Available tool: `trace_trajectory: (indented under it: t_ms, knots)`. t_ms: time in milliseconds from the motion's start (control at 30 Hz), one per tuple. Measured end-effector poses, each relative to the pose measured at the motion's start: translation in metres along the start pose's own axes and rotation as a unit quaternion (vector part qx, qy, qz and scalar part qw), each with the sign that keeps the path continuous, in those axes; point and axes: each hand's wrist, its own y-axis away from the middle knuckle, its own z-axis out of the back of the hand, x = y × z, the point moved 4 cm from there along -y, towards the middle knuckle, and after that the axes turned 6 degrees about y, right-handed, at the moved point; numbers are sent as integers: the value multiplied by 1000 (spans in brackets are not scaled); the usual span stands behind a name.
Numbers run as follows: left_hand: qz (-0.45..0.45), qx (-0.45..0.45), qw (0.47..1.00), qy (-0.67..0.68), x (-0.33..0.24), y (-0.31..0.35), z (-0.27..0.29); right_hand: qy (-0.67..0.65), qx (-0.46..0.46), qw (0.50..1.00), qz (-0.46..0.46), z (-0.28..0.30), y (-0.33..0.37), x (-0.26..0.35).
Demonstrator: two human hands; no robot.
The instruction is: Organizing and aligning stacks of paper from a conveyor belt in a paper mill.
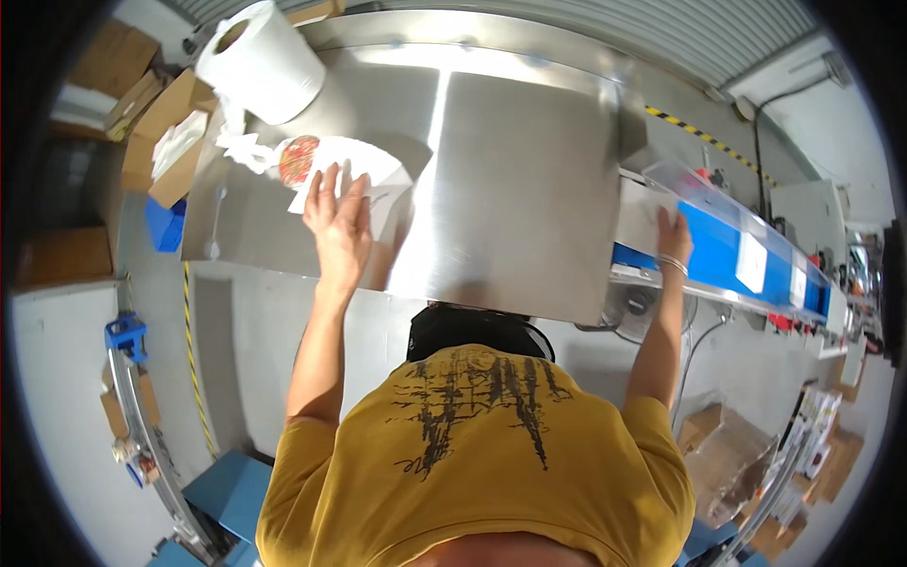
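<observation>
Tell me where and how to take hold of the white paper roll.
Likely best: cup the white paper roll around its rounded side, coming from the right. It appears to stand on end, core hole uppermost, so that curve is exposed; loose paper lies by its lower left. The left hand is nearer.

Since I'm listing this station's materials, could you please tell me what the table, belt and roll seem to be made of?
Table: brushed metal, probably steel, from its grey, streaked glare.
Belt: smooth, probably plastic or rubber, given its even blue.
Roll: matte paper, it seems, by its crumpled loose end.
</observation>
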Motion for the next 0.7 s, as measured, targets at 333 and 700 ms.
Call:
trace_trajectory:
  t_ms: [333,700]
  knots:
    - [-10,18,999,36,-7,0,4,-482,291,764,315,107,34,357]
    - [21,41,998,-30,16,-13,5,-481,137,866,11,-13,23,237]
